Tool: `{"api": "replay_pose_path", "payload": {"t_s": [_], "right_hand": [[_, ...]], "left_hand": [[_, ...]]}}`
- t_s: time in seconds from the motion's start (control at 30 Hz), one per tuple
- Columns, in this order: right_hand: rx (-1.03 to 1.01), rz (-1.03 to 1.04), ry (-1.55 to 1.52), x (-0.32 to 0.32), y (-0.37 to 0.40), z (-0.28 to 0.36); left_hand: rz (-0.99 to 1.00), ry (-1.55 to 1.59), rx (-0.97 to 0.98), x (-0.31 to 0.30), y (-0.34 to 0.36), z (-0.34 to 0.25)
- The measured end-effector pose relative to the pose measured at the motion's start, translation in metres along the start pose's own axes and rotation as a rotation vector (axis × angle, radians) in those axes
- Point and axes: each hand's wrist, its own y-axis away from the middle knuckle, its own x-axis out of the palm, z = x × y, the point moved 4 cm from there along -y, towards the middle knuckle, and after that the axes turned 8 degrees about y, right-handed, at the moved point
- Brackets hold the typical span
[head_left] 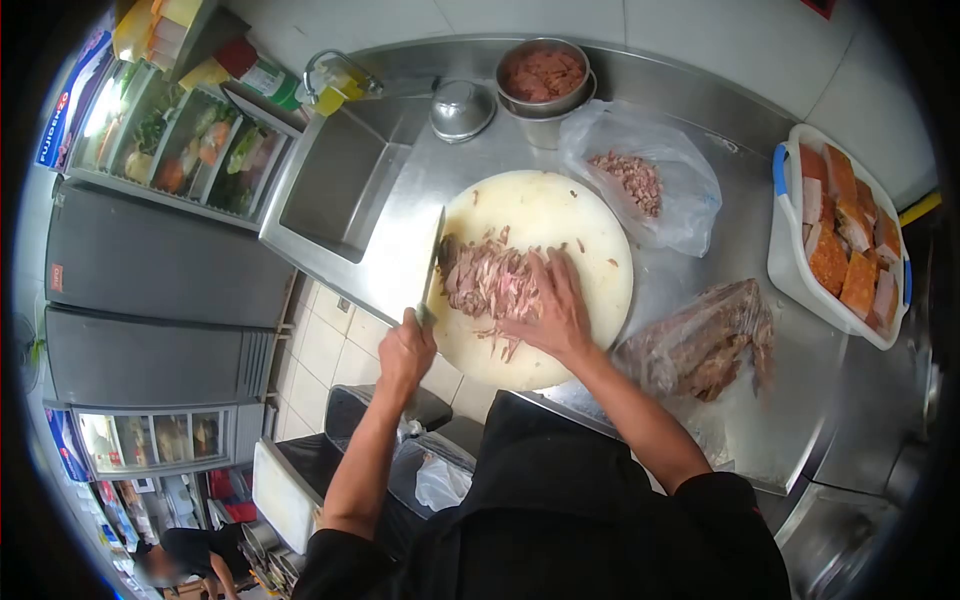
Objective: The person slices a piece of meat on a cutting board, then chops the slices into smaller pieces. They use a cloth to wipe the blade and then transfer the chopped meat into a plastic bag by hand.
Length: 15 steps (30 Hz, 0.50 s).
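single head-worn view, looking forward and down, counter at arm's reach

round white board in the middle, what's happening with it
A person is working on a heap of cut meat on the round board. Their left hand grips a knife, its blade at the left side of the heap, while their right hand lies spread over the other side. Beyond the board to the right, an open plastic bag holds small chopped pieces, and nearer the person are larger chunks in clear plastic.
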Motion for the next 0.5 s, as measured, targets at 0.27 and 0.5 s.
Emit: {"api": "replay_pose_path", "payload": {"t_s": [0.27,0.5], "right_hand": [[-0.047,-0.040,-0.035,0.016,-0.003,0.005],[0.001,-0.100,-0.012,0.020,0.002,0.007]], "left_hand": [[0.115,0.047,0.013,0.011,0.033,-0.037],[0.239,0.088,0.127,0.007,0.033,-0.056]]}}
